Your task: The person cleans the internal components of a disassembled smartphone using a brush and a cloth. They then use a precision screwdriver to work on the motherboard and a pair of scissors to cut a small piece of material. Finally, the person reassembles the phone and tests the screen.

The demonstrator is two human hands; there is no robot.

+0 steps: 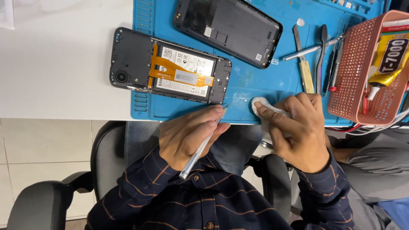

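Currently, all positions are given relative to the blue work mat (264,81).
Desk: the white desk (55,68) carries the mat; the mat's near edge lies along the desk's near edge.
Opened phone: a phone body (170,66) with its back removed lies across the mat's left border, partly on the mat and partly on the bare desk. Battery, orange flex cable and camera lens are exposed.
Back cover: a black back cover (228,27) lies inside-up on the mat's upper middle, just beyond the opened phone.
Loose tools: a flat blade with a pale handle (304,64), a black spudger (321,53) and a metal rod (309,50) lie on the mat's right part, close together.
Basket: a salmon perforated basket (355,72) stands at the mat's right edge, holding a yellow adhesive tube (390,59) tilted inside.
Obstructions: nothing lies between the hands and the mat's near edge; the opened phone is just left of the tool tip.
Left hand: the left hand (189,136) is closed around a slim metal tool (202,147), pen-style, its tip touching the mat's near strip.
Right hand: the right hand (294,127) has fingers pressed together on a white cloth (262,106), pinning it to the mat's near edge, just right of the tool tip.
Cloth: small, crumpled, mostly covered by the fingers.
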